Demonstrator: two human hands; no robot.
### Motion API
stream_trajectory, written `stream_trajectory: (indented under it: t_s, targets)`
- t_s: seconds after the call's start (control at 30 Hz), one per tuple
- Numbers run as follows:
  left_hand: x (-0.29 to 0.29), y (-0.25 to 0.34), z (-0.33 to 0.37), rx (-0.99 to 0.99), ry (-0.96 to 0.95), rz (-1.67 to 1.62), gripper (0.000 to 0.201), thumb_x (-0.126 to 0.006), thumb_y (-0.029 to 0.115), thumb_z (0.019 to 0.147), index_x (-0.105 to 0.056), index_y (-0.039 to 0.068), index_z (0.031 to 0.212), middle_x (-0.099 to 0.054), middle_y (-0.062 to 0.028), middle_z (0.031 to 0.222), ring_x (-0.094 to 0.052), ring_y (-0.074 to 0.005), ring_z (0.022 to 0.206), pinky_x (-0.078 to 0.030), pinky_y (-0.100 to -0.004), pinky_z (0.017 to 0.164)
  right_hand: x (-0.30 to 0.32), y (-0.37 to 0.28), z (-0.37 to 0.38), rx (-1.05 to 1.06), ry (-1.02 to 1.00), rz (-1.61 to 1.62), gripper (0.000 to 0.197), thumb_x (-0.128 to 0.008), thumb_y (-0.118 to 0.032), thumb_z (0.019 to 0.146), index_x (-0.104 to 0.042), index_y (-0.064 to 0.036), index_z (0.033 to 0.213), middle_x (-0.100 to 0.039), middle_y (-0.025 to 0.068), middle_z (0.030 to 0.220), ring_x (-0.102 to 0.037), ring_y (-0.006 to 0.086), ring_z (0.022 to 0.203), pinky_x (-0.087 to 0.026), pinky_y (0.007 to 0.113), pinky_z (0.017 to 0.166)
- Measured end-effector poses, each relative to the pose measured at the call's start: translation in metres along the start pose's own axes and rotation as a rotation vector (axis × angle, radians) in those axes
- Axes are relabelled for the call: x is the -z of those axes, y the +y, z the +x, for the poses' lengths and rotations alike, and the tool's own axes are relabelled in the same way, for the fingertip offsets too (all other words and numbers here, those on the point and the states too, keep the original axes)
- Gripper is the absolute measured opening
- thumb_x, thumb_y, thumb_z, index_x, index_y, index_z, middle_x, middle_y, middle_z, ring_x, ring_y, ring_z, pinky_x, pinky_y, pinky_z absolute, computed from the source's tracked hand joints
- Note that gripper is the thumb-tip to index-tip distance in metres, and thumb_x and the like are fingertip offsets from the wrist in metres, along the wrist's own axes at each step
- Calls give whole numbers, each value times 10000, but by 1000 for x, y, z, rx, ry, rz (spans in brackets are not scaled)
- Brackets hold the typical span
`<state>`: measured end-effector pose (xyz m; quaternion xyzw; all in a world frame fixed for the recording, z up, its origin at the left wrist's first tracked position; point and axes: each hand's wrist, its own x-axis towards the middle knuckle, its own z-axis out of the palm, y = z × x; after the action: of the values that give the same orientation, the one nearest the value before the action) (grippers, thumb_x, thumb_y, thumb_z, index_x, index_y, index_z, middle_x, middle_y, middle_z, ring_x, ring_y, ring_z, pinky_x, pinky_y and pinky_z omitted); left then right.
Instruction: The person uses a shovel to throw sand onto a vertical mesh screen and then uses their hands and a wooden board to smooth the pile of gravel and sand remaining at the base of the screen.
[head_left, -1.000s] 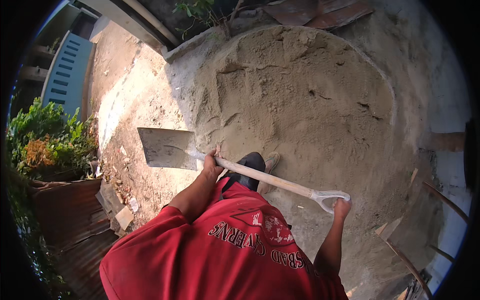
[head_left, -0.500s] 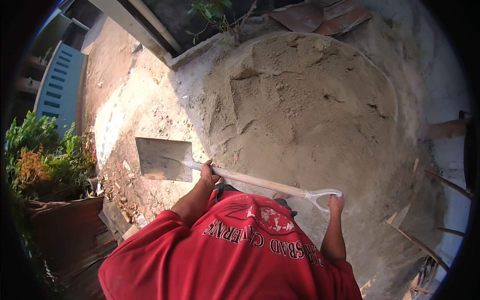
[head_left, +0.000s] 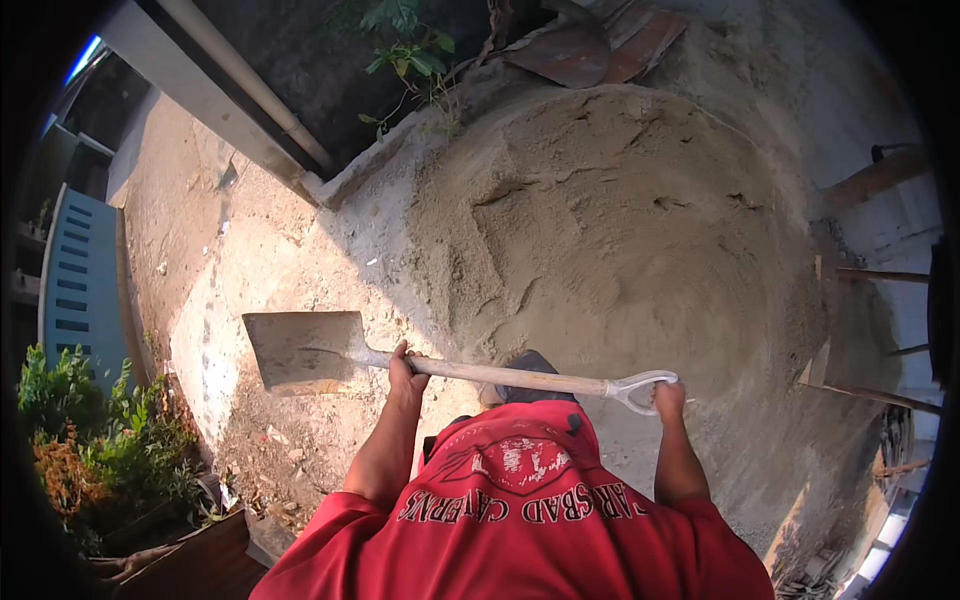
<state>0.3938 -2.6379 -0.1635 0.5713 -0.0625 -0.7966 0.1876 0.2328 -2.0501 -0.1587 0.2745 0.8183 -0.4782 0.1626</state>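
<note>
Shovel point(head_left: 500, 374): held across the person's front, blade point(head_left: 305, 350) to the left, pale looped handle to the right; the blade shows smears of grey and brown rather than a heap.
Left hand point(head_left: 405, 370): its grip is wrapped around the wooden shaft, close to the blade.
Right hand point(head_left: 669, 398): its grip is clenched on the looped handle.
Just changed: the view has turned leftward, and the shaft, slanted half a second ago, now runs almost level.
What it means: to my eye the shovel is being carried crosswise; the blade looks raised over sunlit ground point(head_left: 270, 240), apart from the sand pile point(head_left: 620, 240).
Writing: bold dark-edged lettering and a worn pale emblem cross the red shirt point(head_left: 600, 550); I can make out no maker's mark on the shovel.
Around: blue gate point(head_left: 80, 285) and plants point(head_left: 110, 425) at left; rusty sheets point(head_left: 640, 45) beyond the sand, far side.
</note>
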Motion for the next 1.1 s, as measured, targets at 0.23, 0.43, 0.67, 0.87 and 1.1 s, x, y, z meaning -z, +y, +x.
stream_trajectory:
  t_s: [0.23,0.43,0.67,0.87,1.1]
  targets:
    - [-37,90,25,-54,-51,91,260,-615,333,921,-496,129,813,-516,-42,673,-531,-231,618,-507,-439,640,-128,-18,-6,-95,85,7,180,-576,-157,837,-678,-23,901,-619,110,595,-613,217,488,-507,370,493]
    - [-83,210,25,-134,-132,165,355,-654,460,864,-558,129,777,-575,-89,648,-596,-283,671,-521,-525,744,-232,-93,-2,-74,-131,-366,291,-590,-313,821,-695,-54,741,-679,124,645,-689,230,606,-548,379,624]
    - [-163,350,146,-120,-240,319,281,-680,290,782,-501,124,643,-533,-35,593,-545,-220,605,-502,-385,660,-330,-96,-49,55,24,-321,356,-574,-359,775,-721,-72,924,-700,190,978,-678,309,961,-539,406,848]
    - [-296,323,272,-56,-284,776,270,-587,249,883,-466,131,673,-498,-19,622,-512,-200,623,-481,-389,711,-370,-23,-144,153,308,-212,161,-579,-217,821,-687,-100,841,-682,120,746,-665,304,686,-545,402,641]
    - [-367,137,285,183,-537,1366,262,-555,196,925,-490,126,682,-506,-23,625,-502,-190,621,-464,-368,704,-449,-22,-362,-661,670,792,113,-610,-120,833,-654,-16,827,-536,48,568,-507,143,437,-389,297,386]
